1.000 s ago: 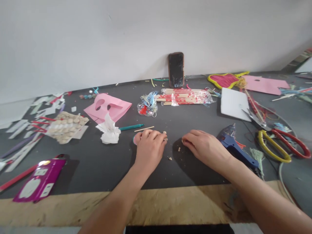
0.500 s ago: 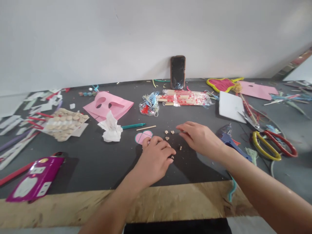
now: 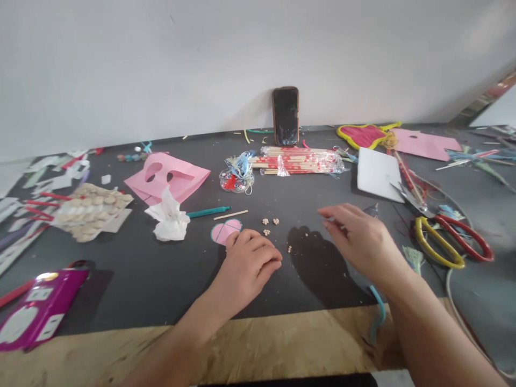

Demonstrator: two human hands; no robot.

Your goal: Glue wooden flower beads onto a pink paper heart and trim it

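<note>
My left hand (image 3: 252, 260) rests low over the table with curled fingers, thumb and forefinger pressed together; whatever is between them is hidden. Its outer fingers overlap the edge of a pink heart-shaped paper (image 3: 223, 231) with a dark green outline and crossing lines. Right of the heart lie small beige flower-like clusters (image 3: 266, 233), with a smaller cluster (image 3: 289, 249) nearer me. My right hand (image 3: 360, 239) is raised above the table, its fingers stretched forward and the thumb slightly apart, nothing visible in it. Behind it, the glue gun's nozzle (image 3: 373, 210) just shows.
A thin stick (image 3: 231, 214), teal pen (image 3: 209, 212) and crumpled tissue (image 3: 169, 217) lie beyond the heart. Scissors (image 3: 439, 242) and a white card (image 3: 379, 174) are at right. A pink paper mask (image 3: 171, 174), bagged sticks (image 3: 300, 160) and leaning phone (image 3: 286, 115) stand farther back.
My right hand has moved right and up, away from the small clusters, and now covers most of the blue glue gun. My left hand stays by the heart. The view has shifted slightly right.
</note>
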